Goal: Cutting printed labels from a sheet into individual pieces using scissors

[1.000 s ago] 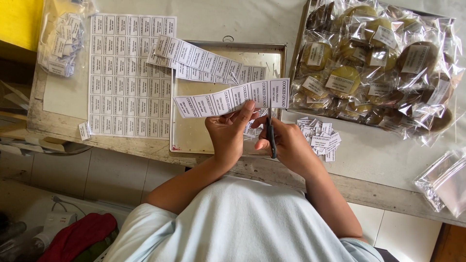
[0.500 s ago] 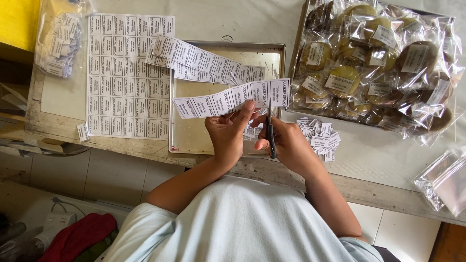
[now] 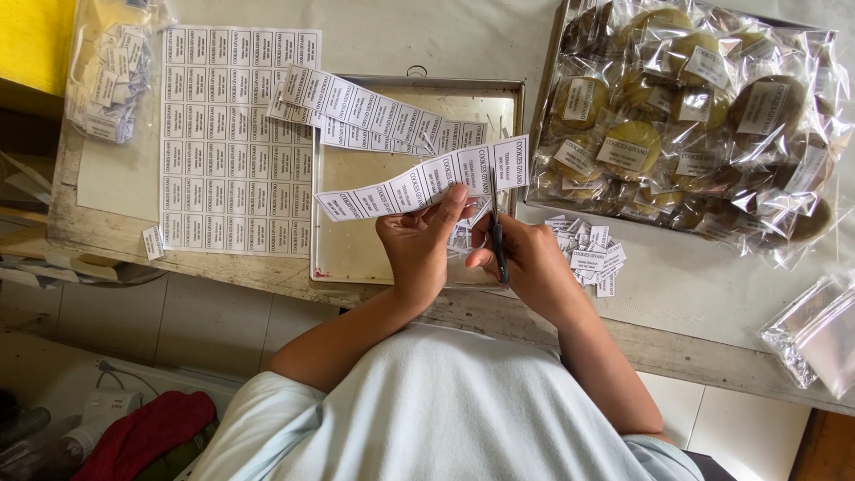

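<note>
Scissors in the closed right hand snip labels off the strip the left hand pinches, so the next cut needs a steady line.

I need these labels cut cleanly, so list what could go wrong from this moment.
1. The left hand pinches the label strip close to the scissors in the right hand; a fingertip could get nicked.
2. The strip's long free end hangs unsupported over the metal tray and may sag, skewing the cut through the print.
3. The pile of cut labels lies loose beside the bagged cookies; a sleeve could scatter it.
</note>
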